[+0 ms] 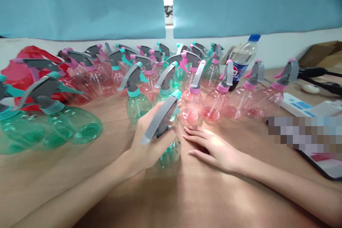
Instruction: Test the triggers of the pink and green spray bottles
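Note:
My left hand (149, 139) is wrapped round the neck of a green spray bottle (169, 155) with a grey and teal spray head, upright at the middle of the wooden table (149, 199). To its right, my right hand (211, 144) lies on the table with fingers spread, holding nothing. Just beyond my right fingertips stands a pink spray bottle (190, 108). Two more green bottles are directly behind the held one, one of them (136, 105) to the left and the other partly hidden by my left hand.
Several green bottles (77, 124) stand at left. Behind are rows of pink and green bottles and a red plastic bag (34, 57). At right are a cola bottle (242, 60), a white power strip (296, 103), black cables (315, 78) and a partly pixelated flat object (323, 164).

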Demonstrator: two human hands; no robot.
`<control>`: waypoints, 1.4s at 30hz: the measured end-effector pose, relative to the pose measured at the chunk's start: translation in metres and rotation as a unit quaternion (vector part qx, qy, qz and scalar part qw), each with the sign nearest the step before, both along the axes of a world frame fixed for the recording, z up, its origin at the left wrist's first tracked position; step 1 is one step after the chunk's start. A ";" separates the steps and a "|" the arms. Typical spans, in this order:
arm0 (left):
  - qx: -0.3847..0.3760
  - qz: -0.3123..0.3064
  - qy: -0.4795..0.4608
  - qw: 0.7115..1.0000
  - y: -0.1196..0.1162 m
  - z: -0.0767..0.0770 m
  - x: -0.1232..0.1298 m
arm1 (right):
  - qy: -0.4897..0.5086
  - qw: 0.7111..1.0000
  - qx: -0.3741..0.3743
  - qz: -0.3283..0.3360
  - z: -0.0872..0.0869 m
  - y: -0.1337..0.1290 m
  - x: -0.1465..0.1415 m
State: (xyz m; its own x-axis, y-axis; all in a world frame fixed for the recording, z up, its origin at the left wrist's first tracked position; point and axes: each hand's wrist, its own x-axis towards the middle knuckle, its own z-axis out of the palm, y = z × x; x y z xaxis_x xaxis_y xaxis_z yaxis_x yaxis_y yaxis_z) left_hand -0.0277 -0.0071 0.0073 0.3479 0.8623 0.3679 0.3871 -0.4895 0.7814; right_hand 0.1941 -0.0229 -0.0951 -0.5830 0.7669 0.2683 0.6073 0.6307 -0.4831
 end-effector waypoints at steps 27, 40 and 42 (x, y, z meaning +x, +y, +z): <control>0.065 -0.004 -0.019 0.998 0.004 -0.005 0.005 | -0.020 1.000 0.003 0.000 0.001 0.000 0.000; 0.055 -0.004 0.007 0.998 0.002 0.001 0.004 | -0.036 0.999 0.011 0.001 0.000 0.000 0.000; 0.047 0.001 0.015 0.999 0.001 0.002 0.003 | -0.032 0.999 0.014 0.001 0.000 0.000 0.001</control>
State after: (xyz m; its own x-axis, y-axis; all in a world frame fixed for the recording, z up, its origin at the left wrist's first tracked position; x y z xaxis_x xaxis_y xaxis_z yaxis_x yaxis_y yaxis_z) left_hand -0.0247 -0.0058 0.0094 0.3577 0.8254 0.4368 0.4112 -0.5592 0.7199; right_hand 0.1946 -0.0229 -0.0953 -0.6016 0.7581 0.2518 0.6352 0.6451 -0.4247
